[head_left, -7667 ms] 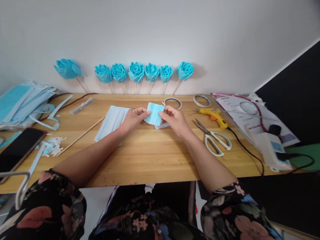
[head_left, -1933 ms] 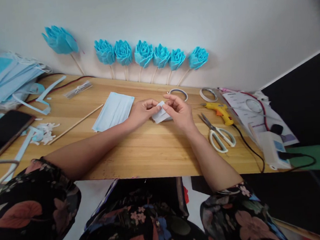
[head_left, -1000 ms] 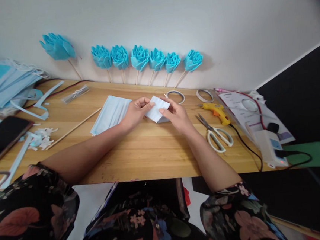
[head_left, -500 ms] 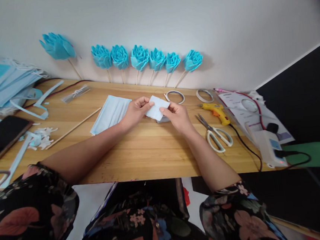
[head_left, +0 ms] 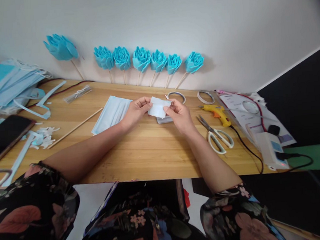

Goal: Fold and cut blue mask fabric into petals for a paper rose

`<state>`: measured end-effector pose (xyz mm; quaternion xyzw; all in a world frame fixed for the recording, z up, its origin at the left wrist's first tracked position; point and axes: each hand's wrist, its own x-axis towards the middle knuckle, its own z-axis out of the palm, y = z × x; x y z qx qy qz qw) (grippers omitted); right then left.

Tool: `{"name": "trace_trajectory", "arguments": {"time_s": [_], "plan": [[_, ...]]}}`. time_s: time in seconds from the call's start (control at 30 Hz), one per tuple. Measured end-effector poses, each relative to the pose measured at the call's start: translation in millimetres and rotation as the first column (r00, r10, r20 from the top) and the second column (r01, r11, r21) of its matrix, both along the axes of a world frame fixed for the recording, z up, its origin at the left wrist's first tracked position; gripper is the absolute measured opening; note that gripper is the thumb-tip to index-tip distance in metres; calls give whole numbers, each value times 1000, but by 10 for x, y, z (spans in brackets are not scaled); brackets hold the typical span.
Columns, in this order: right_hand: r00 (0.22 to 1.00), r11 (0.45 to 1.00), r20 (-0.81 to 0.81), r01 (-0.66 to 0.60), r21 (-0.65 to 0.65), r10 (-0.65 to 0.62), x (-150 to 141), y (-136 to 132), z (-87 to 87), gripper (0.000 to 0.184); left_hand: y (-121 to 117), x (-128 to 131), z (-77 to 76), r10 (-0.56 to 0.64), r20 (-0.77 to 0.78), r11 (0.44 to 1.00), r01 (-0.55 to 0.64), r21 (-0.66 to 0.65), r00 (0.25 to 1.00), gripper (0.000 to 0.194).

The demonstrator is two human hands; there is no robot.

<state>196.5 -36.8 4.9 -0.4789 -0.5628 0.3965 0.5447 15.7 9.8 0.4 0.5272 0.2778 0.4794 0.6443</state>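
Both my hands hold a small pale piece of mask fabric (head_left: 158, 108) just above the wooden table (head_left: 140, 151). My left hand (head_left: 135, 111) pinches its left edge, and my right hand (head_left: 179, 114) pinches its right edge. Under the piece lies a small stack of similar cut pieces (head_left: 164, 119). A whole light blue face mask (head_left: 110, 113) lies flat just left of my left hand.
Several blue fabric roses on sticks (head_left: 140, 60) lean against the wall. Scissors (head_left: 215, 137), a yellow glue gun (head_left: 217, 112) and tape rolls (head_left: 205, 96) lie to the right. A wooden stick (head_left: 75, 127), scraps (head_left: 42, 136), a phone (head_left: 4, 135) and piled masks (head_left: 4, 87) sit left.
Earlier the piece showed its blue side; now its pale side faces me. In the last half second my hands turned it slightly and my right thumb moved onto its edge.
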Motion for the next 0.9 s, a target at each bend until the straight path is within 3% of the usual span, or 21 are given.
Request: {"name": "trace_trajectory", "arguments": {"time_s": [0.1, 0.23, 0.4, 0.6, 0.73, 0.83, 0.9], "plan": [[999, 1000, 33, -6, -2, 6, 0, -16, 18, 22, -2, -11, 19, 0, 12, 1000, 0, -12, 1000, 6], [997, 1000, 72, 5, -2, -5, 6, -37, 42, 13, 6, -20, 34, -11, 5, 1000, 11, 14, 1000, 12], [996, 1000, 92, 1, -31, 2, 39, -59, 87, 21, 11, -30, 73, 31, -59, 998, -28, 53, 998, 14], [995, 997, 96, -22, -79, 30, 38, -61, 84, 47, -52, -57, 145, 42, -191, 979, -2, 206, 981, 15], [976, 993, 198, -69, -94, 86, 15, -64, 62, 44, -94, -75, 152, 20, -257, 950, 62, 307, 966, 13], [967, 996, 248, -44, -72, 60, 2, -81, 69, 38, -98, -76, 147, 44, -223, 949, 29, 314, 974, 11], [960, 999, 278, -30, -45, 42, -8, -96, 85, 35, -93, -69, 141, 57, -215, 956, 8, 292, 975, 19]]}}
